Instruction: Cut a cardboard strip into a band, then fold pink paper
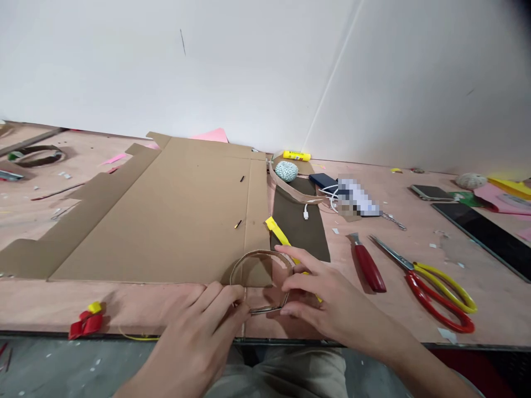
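Note:
A narrow cardboard strip bent into a loop [260, 258] stands at the near edge of a large flat corrugated cardboard sheet [161, 221]. My left hand [203, 326] grips the loop's near left side. My right hand [327, 293] holds its right side, with the fingers curled around the strip. The lower part of the loop is partly hidden by my fingers. A yellow strip [280, 235] lies beneath my right hand, and a dark brown cardboard strip [299, 229] lies just beyond it.
A red-handled scraper [367, 266] and red-and-yellow scissors [431, 293] lie to the right on the pink-brown worktable [124, 307]. Beyond are a yellow glue stick [296, 156], a power bank [322, 181], a phone [431, 192] and a long black ruler [485, 237]. A white wall stands behind.

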The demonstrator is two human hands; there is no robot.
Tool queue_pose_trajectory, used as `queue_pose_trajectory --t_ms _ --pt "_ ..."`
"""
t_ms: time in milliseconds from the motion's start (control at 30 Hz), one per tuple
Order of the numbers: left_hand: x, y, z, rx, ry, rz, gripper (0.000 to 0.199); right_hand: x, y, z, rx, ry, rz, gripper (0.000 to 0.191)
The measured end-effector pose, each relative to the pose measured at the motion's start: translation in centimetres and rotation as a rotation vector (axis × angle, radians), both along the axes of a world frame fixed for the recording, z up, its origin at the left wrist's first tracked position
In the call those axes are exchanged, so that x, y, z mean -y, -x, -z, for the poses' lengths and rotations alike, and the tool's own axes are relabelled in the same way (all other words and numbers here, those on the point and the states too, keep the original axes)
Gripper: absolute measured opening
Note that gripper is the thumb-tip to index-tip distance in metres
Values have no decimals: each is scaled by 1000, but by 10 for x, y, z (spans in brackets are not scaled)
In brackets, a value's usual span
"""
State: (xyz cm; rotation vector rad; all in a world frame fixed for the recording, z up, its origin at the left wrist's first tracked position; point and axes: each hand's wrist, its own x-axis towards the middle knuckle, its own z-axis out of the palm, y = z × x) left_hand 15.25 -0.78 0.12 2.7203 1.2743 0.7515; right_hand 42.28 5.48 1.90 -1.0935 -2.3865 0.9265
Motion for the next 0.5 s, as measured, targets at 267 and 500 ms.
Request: queue_pose_trajectory --t_ms 267,500 --pt "1 3 7 7 -54 2 37 13 11 26 -110 -113 191 28" --pt "3 -1 10 76 -94 8 39 19 18 32 -114 -183 199 6"
